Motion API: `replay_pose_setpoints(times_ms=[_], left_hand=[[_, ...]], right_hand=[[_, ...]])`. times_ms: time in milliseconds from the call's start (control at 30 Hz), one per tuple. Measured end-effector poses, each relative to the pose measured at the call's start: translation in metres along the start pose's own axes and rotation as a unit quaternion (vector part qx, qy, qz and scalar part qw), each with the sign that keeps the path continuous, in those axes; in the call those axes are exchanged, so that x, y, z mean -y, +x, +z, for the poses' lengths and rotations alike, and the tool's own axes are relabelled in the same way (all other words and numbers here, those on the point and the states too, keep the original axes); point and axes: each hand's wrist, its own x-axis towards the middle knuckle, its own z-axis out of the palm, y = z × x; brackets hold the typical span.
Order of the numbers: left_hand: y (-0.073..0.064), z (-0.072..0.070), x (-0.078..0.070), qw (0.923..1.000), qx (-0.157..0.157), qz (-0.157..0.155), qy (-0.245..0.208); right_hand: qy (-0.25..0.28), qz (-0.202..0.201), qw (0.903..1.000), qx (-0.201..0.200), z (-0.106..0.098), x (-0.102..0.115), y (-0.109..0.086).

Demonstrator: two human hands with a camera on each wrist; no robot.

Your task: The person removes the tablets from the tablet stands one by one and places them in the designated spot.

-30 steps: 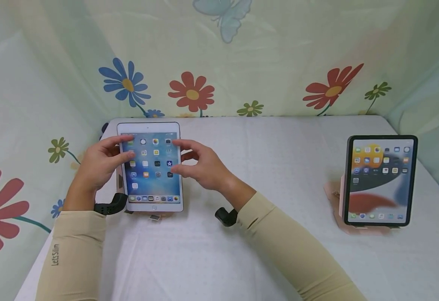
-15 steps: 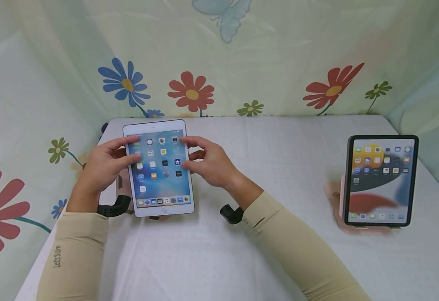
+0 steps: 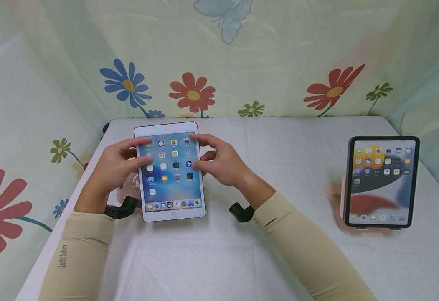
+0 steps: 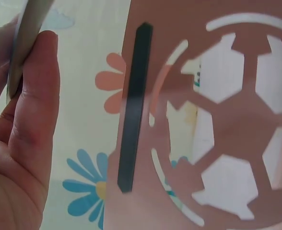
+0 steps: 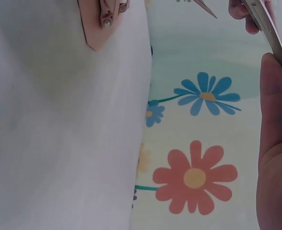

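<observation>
A white tablet (image 3: 170, 175) with a lit screen of app icons is held between both hands, slightly tilted. My left hand (image 3: 119, 165) pinches its left edge, thumb and a finger on the front. On the opposite edge, my right hand (image 3: 221, 161) grips in the same way. Partly hidden behind the tablet is a pink stand (image 3: 127, 190). In the left wrist view the stand's back plate (image 4: 241, 120) shows ball-pattern cut-outs and a dark strip, apart from the tablet's edge (image 4: 28, 38). The right wrist view shows the tablet edge-on above the fingers.
A second tablet (image 3: 381, 184) in a dark frame leans on another pink stand (image 3: 336, 209) at the right. White cloth (image 3: 242, 251) covers the table. A flowered curtain (image 3: 279, 54) hangs behind and at the sides.
Both hands have carried the white tablet to the right, away from the pink stand, and it has tilted a little. More of the stand now shows at the left. The second tablet stays put.
</observation>
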Motion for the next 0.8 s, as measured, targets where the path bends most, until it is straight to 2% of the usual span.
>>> replay_pose_setpoints(times_ms=[400, 800], left_hand=[[0.007, 0.016, -0.006, 0.9997, 0.021, -0.006, -0.007], [0.017, 0.034, -0.013, 0.9991, 0.036, 0.007, -0.024]], right_hand=[[0.006, 0.002, 0.9998, -0.02, -0.014, -0.005, -0.013], [0.001, 0.0, 0.9989, -0.047, -0.031, -0.009, -0.024]])
